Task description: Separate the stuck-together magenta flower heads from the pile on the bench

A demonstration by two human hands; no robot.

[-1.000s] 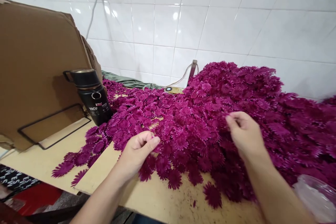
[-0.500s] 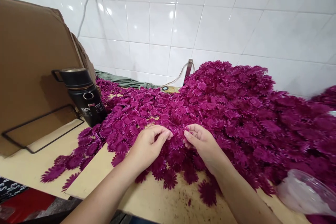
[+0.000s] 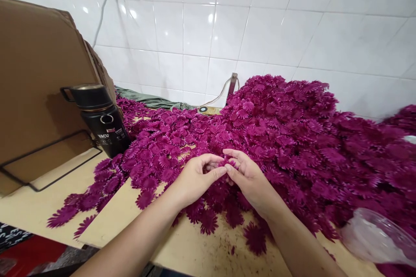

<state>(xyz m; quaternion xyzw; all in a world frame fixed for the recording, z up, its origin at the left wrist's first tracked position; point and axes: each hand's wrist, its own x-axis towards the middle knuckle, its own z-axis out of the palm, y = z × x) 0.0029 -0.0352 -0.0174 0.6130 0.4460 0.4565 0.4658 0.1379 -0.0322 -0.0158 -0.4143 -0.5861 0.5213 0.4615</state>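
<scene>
Petals (image 3: 230, 162) in right hand (image 3: 248, 174), left hand (image 3: 196, 178) touching

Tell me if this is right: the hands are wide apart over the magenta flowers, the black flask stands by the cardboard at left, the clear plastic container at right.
Not wide apart: the head view shows the left hand and right hand together over the magenta flowers, meeting at a small magenta piece. The black flask, cardboard and clear plastic container are as you say.
</scene>
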